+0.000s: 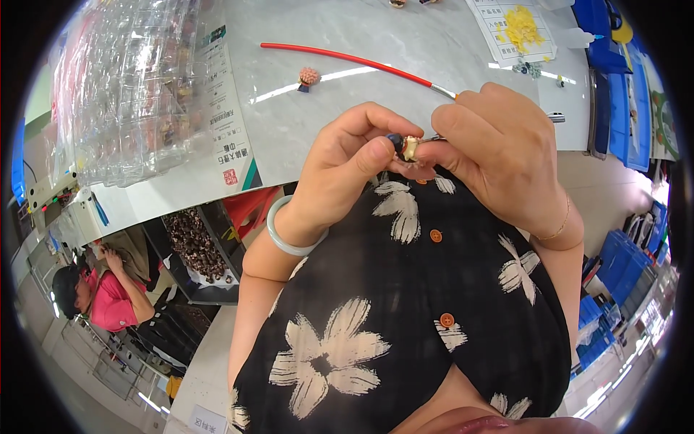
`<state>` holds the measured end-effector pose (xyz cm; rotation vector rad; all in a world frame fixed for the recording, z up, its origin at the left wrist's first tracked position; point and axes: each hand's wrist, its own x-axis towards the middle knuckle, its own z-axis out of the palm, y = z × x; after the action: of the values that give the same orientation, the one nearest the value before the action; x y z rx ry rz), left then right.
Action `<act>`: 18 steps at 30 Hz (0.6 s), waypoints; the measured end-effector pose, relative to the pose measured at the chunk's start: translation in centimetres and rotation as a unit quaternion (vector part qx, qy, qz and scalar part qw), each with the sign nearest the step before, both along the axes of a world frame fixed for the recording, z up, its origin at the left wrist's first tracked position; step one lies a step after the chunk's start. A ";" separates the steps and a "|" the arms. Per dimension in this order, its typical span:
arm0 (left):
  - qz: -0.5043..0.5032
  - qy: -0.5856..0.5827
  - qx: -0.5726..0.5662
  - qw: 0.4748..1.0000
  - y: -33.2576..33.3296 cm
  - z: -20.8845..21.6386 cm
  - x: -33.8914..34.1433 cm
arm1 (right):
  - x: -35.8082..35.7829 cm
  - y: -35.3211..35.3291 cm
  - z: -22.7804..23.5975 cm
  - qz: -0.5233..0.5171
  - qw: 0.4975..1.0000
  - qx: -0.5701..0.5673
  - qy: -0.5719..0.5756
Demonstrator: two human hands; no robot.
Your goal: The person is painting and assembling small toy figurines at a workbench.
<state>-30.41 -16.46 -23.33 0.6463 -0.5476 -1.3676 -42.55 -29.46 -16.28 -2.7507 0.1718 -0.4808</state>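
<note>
A: Where is the small cream-and-dark-blue molded piece (410, 150)?

B: Between the two hands, at the fingertips, just in front of the black shirt with cream flowers (394, 267).

A: How does the left hand (343, 163) stand?

B: Pinched narrow, thumb and fingers holding the piece from its left. The rounded dark blue part sits beside the thumb tip.

A: And the right hand (499, 141)?

B: Curled tight around a slim metallic tool (437, 137), mostly hidden, so I can't tell its kind. The thumb tip is right by the piece's right side.

A: What about the long, slim red rod (347, 59)?

B: It slants across the grey marbled table (390, 29) beyond the hands. Its silver end passes behind the right hand; I can't tell if it touches.

A: Anything else near?

B: A small figure with a knobbly pink top (309, 77), beyond the left hand and apart from it.
</note>
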 end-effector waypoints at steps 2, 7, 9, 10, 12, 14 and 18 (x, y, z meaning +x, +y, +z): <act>0.003 -0.002 -0.007 1.000 0.1 -0.1 -0.1 | 0.1 -0.1 0.0 0.012 1.000 0.019 0.009; -0.037 0.045 -0.009 0.998 0.3 0.4 0.2 | 0.6 -0.5 -0.9 0.038 0.997 0.056 -0.023; -0.036 0.042 -0.009 0.998 0.4 0.6 0.2 | 0.7 -0.4 -1.2 0.044 0.997 0.062 -0.024; -0.037 0.038 -0.009 0.999 0.4 0.6 0.2 | 0.7 -0.4 -1.3 0.043 0.996 0.067 -0.028; -0.037 0.031 -0.009 0.999 0.5 0.6 0.2 | 0.7 -0.2 -1.5 0.043 0.996 0.072 -0.032; -0.037 0.024 -0.008 0.999 0.6 0.7 0.3 | 0.7 0.0 -1.6 0.039 0.996 0.071 -0.031; -0.046 0.026 0.003 0.999 0.7 0.6 0.3 | 0.6 0.2 -2.0 0.038 0.995 0.088 -0.039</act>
<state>-30.09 -15.81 -22.73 0.5947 -0.5369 -1.4690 -41.93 -29.23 -18.25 -2.5522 0.0860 -0.5245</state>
